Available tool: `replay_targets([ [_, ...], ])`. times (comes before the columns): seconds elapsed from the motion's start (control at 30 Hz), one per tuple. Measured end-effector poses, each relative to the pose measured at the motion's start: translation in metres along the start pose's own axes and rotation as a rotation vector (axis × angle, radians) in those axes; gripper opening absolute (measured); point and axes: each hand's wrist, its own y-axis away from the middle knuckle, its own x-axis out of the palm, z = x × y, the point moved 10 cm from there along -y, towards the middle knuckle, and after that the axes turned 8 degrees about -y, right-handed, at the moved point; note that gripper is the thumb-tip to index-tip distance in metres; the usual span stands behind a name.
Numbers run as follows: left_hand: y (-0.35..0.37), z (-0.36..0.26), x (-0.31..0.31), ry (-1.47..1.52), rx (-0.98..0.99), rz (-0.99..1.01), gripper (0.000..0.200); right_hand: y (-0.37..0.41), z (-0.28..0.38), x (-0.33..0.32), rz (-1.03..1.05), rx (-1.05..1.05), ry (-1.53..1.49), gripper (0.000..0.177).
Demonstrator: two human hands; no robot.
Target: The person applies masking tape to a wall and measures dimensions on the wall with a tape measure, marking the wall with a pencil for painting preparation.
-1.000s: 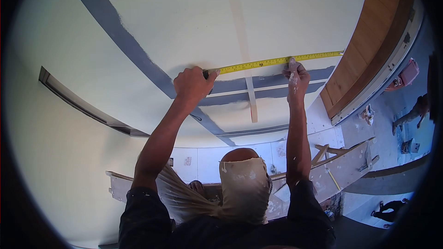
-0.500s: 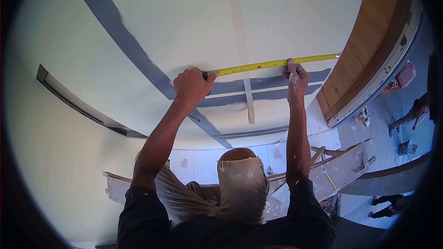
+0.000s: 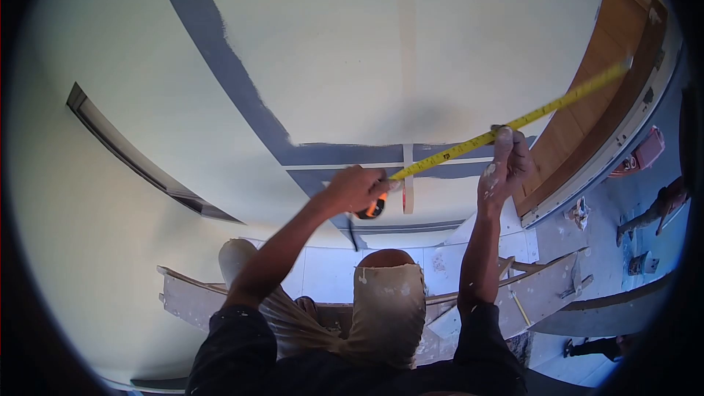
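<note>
In the head view my left hand [image 3: 355, 192] is closed around an orange and black tape measure [image 3: 374, 207]; a dark strap dangles below it. The yellow blade [image 3: 449, 153] is drawn out and slants up to the right. My right hand [image 3: 504, 167], spotted with white, pinches that blade between thumb and fingers about midway along. Past it, the blade's free end passes in front of the wooden door frame [image 3: 587, 110]. Behind both hands stands a pale wall [image 3: 315, 51] with grey painted bands [image 3: 220, 59] and strips of masking tape [image 3: 408, 176].
Below me a paint-spattered plank platform [image 3: 187, 297] crosses in front of the wall, over a pale tiled floor [image 3: 334, 264]. A recessed slot [image 3: 139, 165] is in the wall at left. At right are a bucket [image 3: 643, 264], a pink-red container [image 3: 645, 152] and parts of other people.
The blade has come away from the level position along the wall and now tilts, its end raised. My left hand has moved down and right, my right hand right and down.
</note>
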Motion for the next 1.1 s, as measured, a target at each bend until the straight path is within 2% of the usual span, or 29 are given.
replay_targets([
  [0.03, 0.001, -0.002, 0.018, 0.064, 0.016, 0.035, 0.035, -0.001, 0.006, 0.005, 0.007, 0.000, -0.001, 0.025],
  [0.07, 0.005, -0.014, 0.020, 0.166, 0.121, -0.074, 0.033, 0.000, 0.023, 0.035, 0.264, -0.129, 0.056, 0.028],
  [0.1, 0.010, -0.017, 0.028, 0.211, 0.117, -0.112, 0.037, 0.010, 0.038, 0.065, 0.521, -0.263, 0.112, 0.035],
  [0.17, 0.018, -0.021, 0.028, 0.613, 0.257, -0.369, 0.039, 0.037, 0.039, 0.101, 0.786, -0.105, 0.125, 0.059],
  [0.2, 0.019, -0.022, 0.035, 0.619, 0.253, -0.385, 0.039, 0.059, 0.012, 0.103, 0.914, 0.021, 0.090, 0.076],
  [0.23, 0.026, -0.021, 0.027, 0.766, 0.223, -0.450, 0.038, 0.082, -0.005, 0.101, 1.020, 0.145, 0.097, 0.085],
  [0.27, 0.029, -0.019, 0.019, 0.912, 0.192, -0.520, 0.036, 0.111, -0.031, 0.090, 1.107, 0.097, 0.163, 0.091],
  [0.3, 0.029, -0.021, 0.016, 0.917, 0.185, -0.545, 0.036, 0.129, -0.034, 0.095, 1.192, 0.187, 0.147, 0.093],
  [0.37, 0.055, -0.017, -0.012, 0.785, 0.185, -0.945, 0.032, 0.146, -0.028, 0.095, 1.122, 0.202, 0.192, 0.091],
  [0.43, 0.063, -0.018, -0.018, 0.679, 0.170, -0.967, 0.032, 0.153, -0.033, 0.094, 1.171, 0.156, 0.229, 0.088],
  [0.5, 0.078, 0.000, -0.027, 0.836, 0.227, -1.155, 0.035, 0.149, -0.035, 0.089, 1.204, 0.069, 0.371, 0.080],
  [0.53, 0.096, 0.003, -0.057, 0.737, 0.252, -1.322, 0.035, 0.141, -0.037, 0.086, 1.256, 0.130, 0.454, 0.075],
  [0.57, 0.109, 0.017, -0.076, 0.796, 0.228, -1.414, 0.038, 0.132, -0.041, 0.082, 1.311, 0.191, 0.540, 0.070],
  [0.6, 0.111, 0.042, -0.081, 1.117, 0.122, -1.434, 0.041, 0.119, -0.042, 0.078, 1.296, 0.134, 0.615, 0.062],
  [0.67, 0.109, 0.077, -0.091, 1.317, 0.021, -1.434, 0.039, 0.093, -0.044, 0.068, 1.235, 0.031, 0.730, 0.049],
  [0.7, 0.109, 0.091, -0.092, 1.323, 0.010, -1.436, 0.039, 0.079, -0.044, 0.066, 1.183, -0.017, 0.771, 0.043],
  [0.77, 0.095, 0.115, -0.086, 1.475, 0.000, -1.391, 0.019, 0.049, -0.034, 0.063, 1.041, -0.163, 0.933, 0.034],
  [0.8, 0.088, 0.116, -0.086, 1.494, 0.004, -1.368, 0.019, 0.036, -0.035, 0.061, 1.011, -0.204, 0.992, 0.032],
  [0.83, 0.088, 0.117, -0.084, 1.506, -0.068, -1.394, 0.015, 0.023, -0.035, 0.061, 0.996, -0.143, 1.035, 0.025],
  [0.87, 0.091, 0.121, -0.081, 1.512, -0.146, -1.422, 0.012, 0.013, -0.031, 0.062, 0.953, -0.189, 1.059, 0.021],
  [0.9, 0.091, 0.131, -0.078, 1.520, -0.153, -1.412, 0.012, 0.006, -0.027, 0.063, 0.914, -0.236, 1.076, 0.017],
  [0.97, 0.094, 0.148, -0.080, 1.628, -0.018, -1.435, 0.013, -0.003, -0.025, 0.064, 0.859, -0.280, 1.049, 0.016],
  [1.1, 0.095, 0.173, -0.058, 1.704, -0.222, -1.464, 0.019, -0.013, -0.032, 0.059, 0.760, -0.350, 1.035, 0.015],
])
